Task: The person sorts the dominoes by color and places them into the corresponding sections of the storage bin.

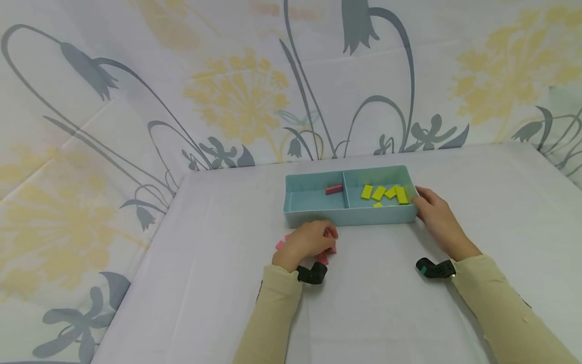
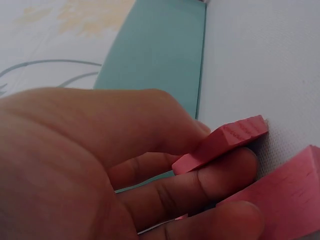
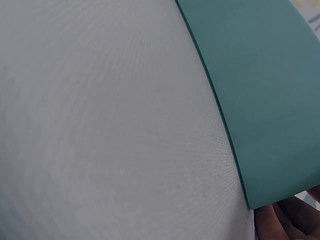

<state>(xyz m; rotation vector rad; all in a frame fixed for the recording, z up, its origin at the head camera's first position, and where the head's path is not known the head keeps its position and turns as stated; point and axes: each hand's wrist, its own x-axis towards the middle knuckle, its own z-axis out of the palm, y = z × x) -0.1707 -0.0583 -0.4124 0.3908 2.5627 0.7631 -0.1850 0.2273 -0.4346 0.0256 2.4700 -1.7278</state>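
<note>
Just in front of a pale blue two-compartment box [image 1: 350, 217], my left hand [image 1: 309, 239] pinches a pink wooden block [image 2: 222, 142] between thumb and fingers. Another pink block [image 2: 295, 195] lies right by its fingertips in the left wrist view. More pink blocks [image 1: 323, 258] are on the table around and partly under that hand. My right hand [image 1: 440, 218] grips the box's right end, thumb at the rim and fingers against the outer side. One red block [image 1: 334, 189] sits in the left compartment beside the divider, and several yellow blocks [image 1: 379, 192] lie in the right one.
A white cloth covers the table [image 1: 218, 263]. Behind the box rises a flower-patterned fabric backdrop [image 1: 254, 91], which also runs along the left side. Each wrist wears a black strap with a small camera [image 1: 313, 273].
</note>
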